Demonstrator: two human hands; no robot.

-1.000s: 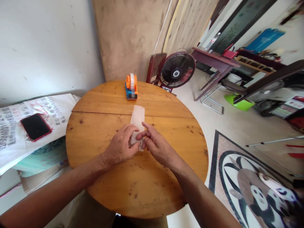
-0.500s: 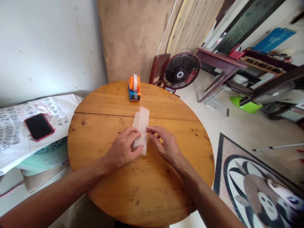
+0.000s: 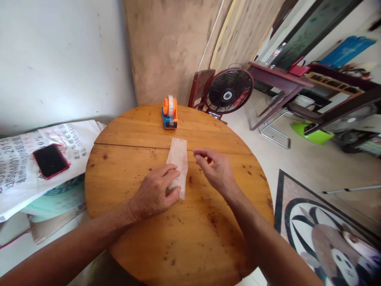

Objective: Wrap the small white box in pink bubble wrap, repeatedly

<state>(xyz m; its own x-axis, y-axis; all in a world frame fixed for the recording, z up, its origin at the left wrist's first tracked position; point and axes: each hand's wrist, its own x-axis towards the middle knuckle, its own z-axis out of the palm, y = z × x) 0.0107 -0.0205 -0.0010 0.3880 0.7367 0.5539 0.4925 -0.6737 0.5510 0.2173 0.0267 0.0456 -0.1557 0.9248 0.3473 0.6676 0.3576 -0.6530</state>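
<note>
Translucent wrap (image 3: 179, 155) lies on the wooden table (image 3: 205, 246), on the near side of the tape dispenser (image 3: 170, 113). The left hand (image 3: 157, 188), half open, rests its fingers upon the wrap; the right hand (image 3: 216, 169), loosely curled, stands near-right of the dispenser, its contents indeterminable.

The sheet (image 3: 179, 153) lies on the table (image 3: 133, 137), left of its middle, with the left hand (image 3: 157, 188) on its near left part; the right hand (image 3: 216, 171) is to its right, apart from it; the tape dispenser (image 3: 170, 114) stands behind it, near the table's far edge; left of the table, the phone (image 3: 51, 161) lies on the sack (image 3: 85, 133); the fan (image 3: 228, 95) stands beyond the table, to the far right.
</note>
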